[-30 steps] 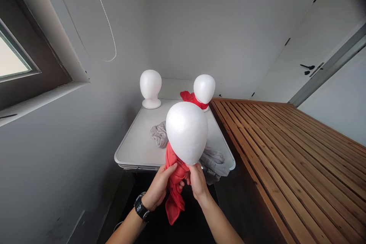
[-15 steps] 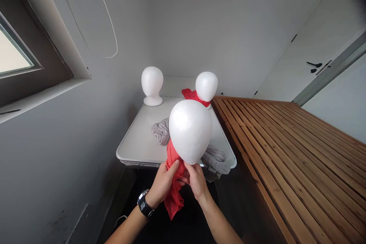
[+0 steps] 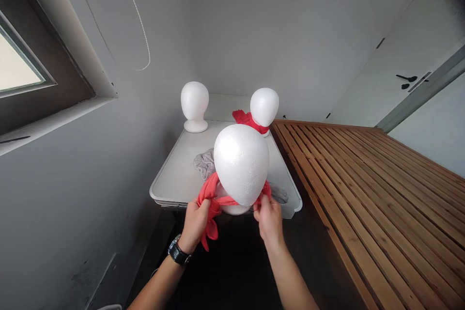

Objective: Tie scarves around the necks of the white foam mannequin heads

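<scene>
A white foam mannequin head [image 3: 240,162] stands at the table's front edge. Around its neck runs a red scarf [image 3: 208,189], stretched across the front below the chin. My left hand [image 3: 196,220], with a black watch on its wrist, is closed on the scarf at the left of the neck; a loose end hangs below the fingers. On the other side, my right hand [image 3: 268,218] pinches the scarf close to the head's lower right. The back of the neck is hidden by the head.
On the white table [image 3: 172,174] lie a grey bundled cloth [image 3: 204,163] and another grey cloth [image 3: 279,194]. Farther back stand a bare foam head [image 3: 194,104] and one [image 3: 264,106] with a red cloth [image 3: 250,120] round its neck. A slatted wooden bench [image 3: 370,189] adjoins the right side.
My hands have moved apart, left hand leftward and right hand rightward, drawing the scarf out across the neck. Less of its loose end hangs down.
</scene>
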The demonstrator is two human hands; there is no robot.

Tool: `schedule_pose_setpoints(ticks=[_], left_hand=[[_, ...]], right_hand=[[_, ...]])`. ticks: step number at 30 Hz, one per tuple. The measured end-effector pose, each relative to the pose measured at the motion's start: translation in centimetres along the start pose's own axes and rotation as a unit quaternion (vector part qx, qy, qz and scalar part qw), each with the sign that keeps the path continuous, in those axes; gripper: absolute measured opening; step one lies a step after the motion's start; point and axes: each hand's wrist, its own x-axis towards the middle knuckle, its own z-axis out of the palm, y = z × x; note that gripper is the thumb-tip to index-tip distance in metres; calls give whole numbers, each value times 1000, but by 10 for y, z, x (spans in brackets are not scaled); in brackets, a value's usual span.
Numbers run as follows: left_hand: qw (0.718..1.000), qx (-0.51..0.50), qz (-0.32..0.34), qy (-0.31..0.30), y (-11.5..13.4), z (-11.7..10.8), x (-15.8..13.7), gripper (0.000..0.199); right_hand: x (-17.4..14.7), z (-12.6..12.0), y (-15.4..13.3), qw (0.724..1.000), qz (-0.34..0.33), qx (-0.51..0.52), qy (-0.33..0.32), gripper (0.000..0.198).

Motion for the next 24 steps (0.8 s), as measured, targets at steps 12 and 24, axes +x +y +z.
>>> schedule_pose_setpoints(ticks=[12,24], left_hand=[[999,-31,-12,-21,28,-28,32,60],[1000,-13,-14,2,20,-31,45,54]], right_hand=[[43,-16,-63,988,39,122,-83,46],[49,-2,-19,998,-24,49,15,33]])
